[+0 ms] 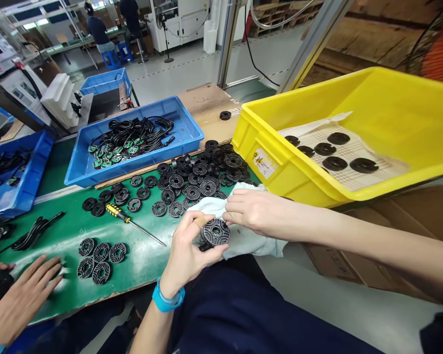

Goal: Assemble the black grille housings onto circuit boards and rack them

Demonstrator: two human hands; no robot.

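My left hand (191, 246), with a blue wristband, grips a black round disc (216, 232) by its rim. Curved grooves cover the disc's face, and some green shows through its central hole. My right hand (249, 211) has its fingers curled around part of a pale blue cloth (258, 243) at the disc's upper right edge. The rest of the cloth spreads beneath both hands. Just beyond them lies a heap of similar black discs (191, 191) on the green work surface (140, 260). The fingertips of my right hand are partly hidden.
A yellow bin (298, 172) with several discs on a liner stands at right. Behind is a blue tray (191, 132) of cables with green boards. A screwdriver (132, 223) and grouped discs (101, 251) lie left, near another person's hand (29, 295).
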